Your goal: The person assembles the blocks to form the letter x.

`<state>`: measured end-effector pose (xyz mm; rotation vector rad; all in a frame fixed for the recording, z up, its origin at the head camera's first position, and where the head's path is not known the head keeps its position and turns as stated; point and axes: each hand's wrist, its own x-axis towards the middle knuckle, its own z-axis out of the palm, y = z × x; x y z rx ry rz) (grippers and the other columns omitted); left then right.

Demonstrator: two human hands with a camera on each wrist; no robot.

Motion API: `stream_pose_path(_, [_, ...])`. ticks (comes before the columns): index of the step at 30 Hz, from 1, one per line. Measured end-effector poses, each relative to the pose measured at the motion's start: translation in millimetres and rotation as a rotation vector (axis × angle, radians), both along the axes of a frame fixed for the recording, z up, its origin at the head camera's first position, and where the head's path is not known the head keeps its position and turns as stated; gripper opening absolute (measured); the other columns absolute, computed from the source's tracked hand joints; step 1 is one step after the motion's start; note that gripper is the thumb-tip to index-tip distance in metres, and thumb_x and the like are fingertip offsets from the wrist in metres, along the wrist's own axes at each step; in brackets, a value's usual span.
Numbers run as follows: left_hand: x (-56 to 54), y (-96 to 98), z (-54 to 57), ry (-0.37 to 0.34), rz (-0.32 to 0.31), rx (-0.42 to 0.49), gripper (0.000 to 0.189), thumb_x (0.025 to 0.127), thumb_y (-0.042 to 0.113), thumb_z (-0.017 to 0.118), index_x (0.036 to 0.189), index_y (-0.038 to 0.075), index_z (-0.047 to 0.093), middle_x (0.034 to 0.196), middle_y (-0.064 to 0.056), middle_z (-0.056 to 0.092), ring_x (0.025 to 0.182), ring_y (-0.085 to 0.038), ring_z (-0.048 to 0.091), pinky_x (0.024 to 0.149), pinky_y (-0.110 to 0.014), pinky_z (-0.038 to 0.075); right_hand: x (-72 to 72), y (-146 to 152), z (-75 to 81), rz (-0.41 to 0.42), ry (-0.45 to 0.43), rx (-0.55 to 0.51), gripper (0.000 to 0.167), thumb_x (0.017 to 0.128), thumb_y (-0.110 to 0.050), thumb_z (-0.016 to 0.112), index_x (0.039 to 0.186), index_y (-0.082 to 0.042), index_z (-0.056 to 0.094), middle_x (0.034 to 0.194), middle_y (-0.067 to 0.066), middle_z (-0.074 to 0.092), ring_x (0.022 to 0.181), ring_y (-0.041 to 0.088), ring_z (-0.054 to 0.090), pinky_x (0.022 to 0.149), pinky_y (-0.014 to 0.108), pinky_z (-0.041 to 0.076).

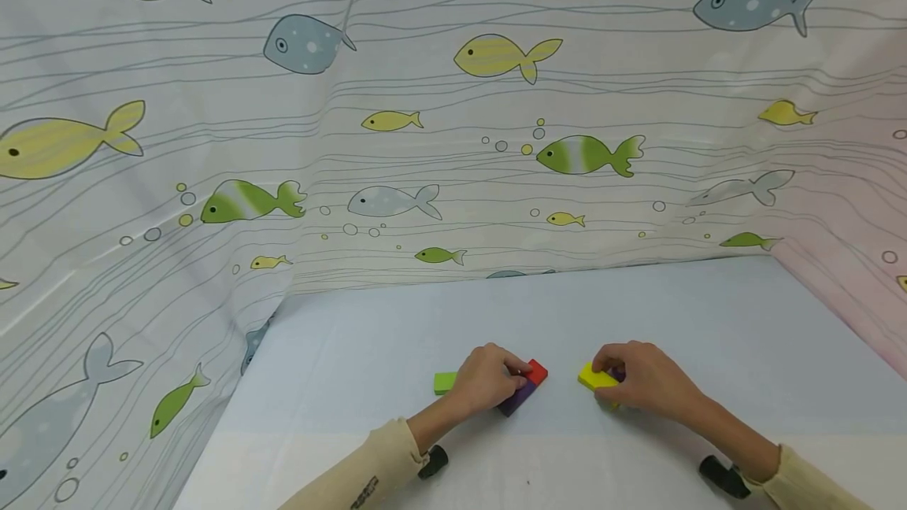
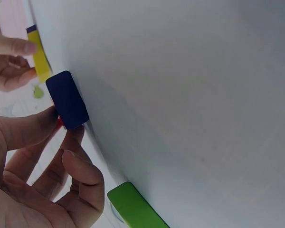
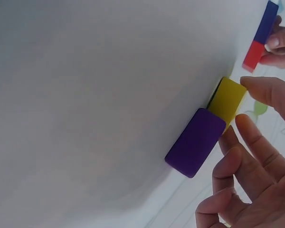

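My left hand (image 1: pixel 489 380) pinches a dark blue block (image 2: pixel 67 99) between thumb and finger. A red block (image 3: pixel 253 56) adjoins its end, near the fingertips. My right hand (image 1: pixel 648 380) has its thumb and a finger on opposite sides of a yellow block (image 3: pixel 228 99). A purple block (image 3: pixel 196 142) sits against that yellow block, lying partly beneath the right fingers in the head view. Just left of the left hand lies a green block (image 2: pixel 135 205), partly hidden by that hand in the head view.
The blocks are on a white table (image 1: pixel 397 329). A curtain (image 1: pixel 439 156) printed with fish hangs behind and along both sides. Dark cylindrical pieces (image 1: pixel 723 477) show at both wrists, beside the beige sleeves (image 1: pixel 368 463).
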<state>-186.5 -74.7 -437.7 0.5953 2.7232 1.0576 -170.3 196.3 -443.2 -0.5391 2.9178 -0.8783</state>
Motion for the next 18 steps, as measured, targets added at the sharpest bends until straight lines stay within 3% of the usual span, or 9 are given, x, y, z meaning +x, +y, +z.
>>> stream_pose_path(12, [0.3, 0.2, 2.2, 0.001, -0.007, -0.005, 0.016, 0.085, 0.008, 0.074, 0.099, 0.011, 0.08, 0.091, -0.001, 0.072, 0.076, -0.006, 0.055, 0.062, -0.024, 0.044, 0.9, -11.4, 6.9, 0.002, -0.026, -0.033, 0.024, 0.073, -0.023, 0.085, 0.093, -0.019, 0.072, 0.085, -0.011, 0.064, 0.075, 0.015, 0.05, 0.063, 0.027, 0.044])
stream_pose_path(18, [-0.1, -0.1, 1.6, -0.001, -0.002, -0.018, 0.016, 0.086, 0.008, 0.074, 0.1, 0.012, 0.08, 0.091, 0.0, 0.071, 0.077, -0.006, 0.055, 0.063, -0.024, 0.045, 1.1, -21.5, 9.0, -0.006, -0.038, -0.028, 0.024, 0.073, -0.023, 0.085, 0.092, -0.019, 0.072, 0.088, -0.012, 0.066, 0.08, 0.014, 0.054, 0.071, 0.033, 0.048])
